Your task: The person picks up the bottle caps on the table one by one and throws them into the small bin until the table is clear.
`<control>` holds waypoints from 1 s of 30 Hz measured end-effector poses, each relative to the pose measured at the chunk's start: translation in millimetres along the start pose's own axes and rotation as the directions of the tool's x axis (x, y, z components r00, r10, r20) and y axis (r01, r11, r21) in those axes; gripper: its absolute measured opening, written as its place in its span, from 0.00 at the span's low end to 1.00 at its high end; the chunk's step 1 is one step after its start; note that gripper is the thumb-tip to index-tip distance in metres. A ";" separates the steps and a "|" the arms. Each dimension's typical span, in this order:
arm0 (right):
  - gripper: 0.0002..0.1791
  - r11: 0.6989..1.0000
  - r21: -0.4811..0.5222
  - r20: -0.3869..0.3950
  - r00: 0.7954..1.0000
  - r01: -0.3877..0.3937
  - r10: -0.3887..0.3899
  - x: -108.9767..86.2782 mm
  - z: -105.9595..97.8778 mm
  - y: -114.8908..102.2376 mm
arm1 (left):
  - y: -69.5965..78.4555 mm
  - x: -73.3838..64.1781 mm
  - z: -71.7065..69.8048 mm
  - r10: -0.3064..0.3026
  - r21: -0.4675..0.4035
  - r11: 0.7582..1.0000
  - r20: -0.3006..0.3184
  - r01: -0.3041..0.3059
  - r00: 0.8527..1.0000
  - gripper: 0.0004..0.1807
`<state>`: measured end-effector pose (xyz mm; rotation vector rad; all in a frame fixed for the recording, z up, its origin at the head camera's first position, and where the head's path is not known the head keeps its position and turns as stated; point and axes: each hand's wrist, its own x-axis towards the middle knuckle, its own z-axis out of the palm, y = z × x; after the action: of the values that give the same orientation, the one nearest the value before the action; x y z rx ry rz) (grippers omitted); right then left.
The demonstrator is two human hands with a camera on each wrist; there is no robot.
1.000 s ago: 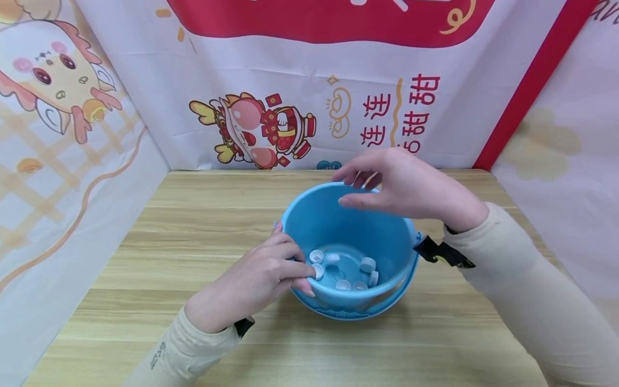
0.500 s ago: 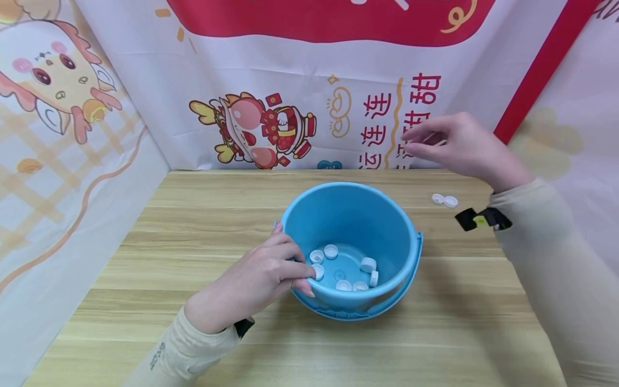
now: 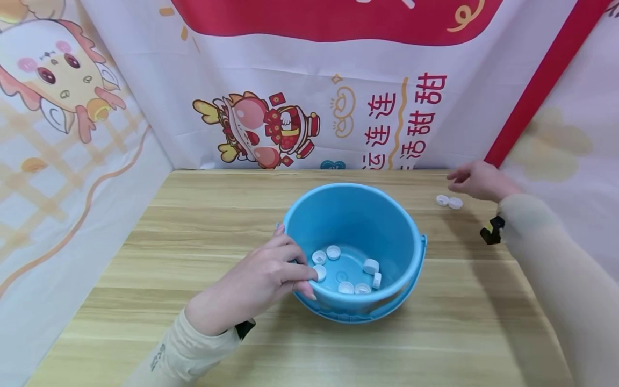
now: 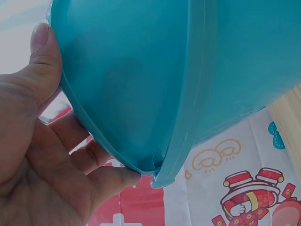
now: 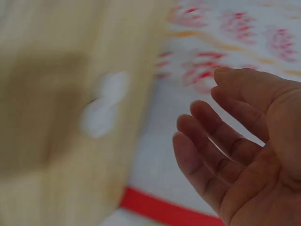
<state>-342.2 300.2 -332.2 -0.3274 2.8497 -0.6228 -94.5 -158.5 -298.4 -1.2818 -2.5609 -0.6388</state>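
Note:
A light-blue bucket stands upright on the table, with several white bottle caps scattered over its bottom. My left hand grips the bucket's rim at its near left side; in the left wrist view the thumb lies on the outer side and the fingers curl over the edge. Beyond the bucket to the right, two white caps lie side by side on the wood. Just behind and above them hovers my right hand, empty, its fingers loosely bent in the right wrist view.
The wooden table ends at a white and red printed cloth hanging behind it. Printed cloth also closes off the right side. The bucket's blue handle hangs down around its near side.
From over the bucket, my right hand has swung right and then down toward the two loose caps. A cap in the bucket has settled near the left ones. My left hand stays put.

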 end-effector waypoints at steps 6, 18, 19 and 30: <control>0.31 0.995 -0.101 0.052 0.999 -0.010 0.016 11.4 20.9 47.4 | 0.6 0.5 0.9 -0.003 0.002 1.000 0.007 0.003 1.000 0.16; 0.31 0.996 0.015 0.109 0.990 -0.089 0.087 22.3 44.4 76.2 | 1.3 0.3 1.8 -0.007 -0.016 1.000 0.009 0.008 1.000 0.14; 0.30 0.996 0.016 0.101 0.991 -0.091 0.089 22.2 44.8 75.8 | 1.2 0.4 1.9 -0.010 -0.017 1.000 0.011 0.011 1.000 0.15; 0.25 0.993 -0.008 0.019 0.993 -0.114 0.114 18.7 51.2 64.2 | 0.7 0.6 2.0 -0.006 -0.015 1.000 -0.016 0.006 1.000 0.14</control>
<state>-358.4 332.6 -408.3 -0.1695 2.8290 -0.5843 -94.2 -156.7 -299.7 -1.2688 -2.5535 -0.6676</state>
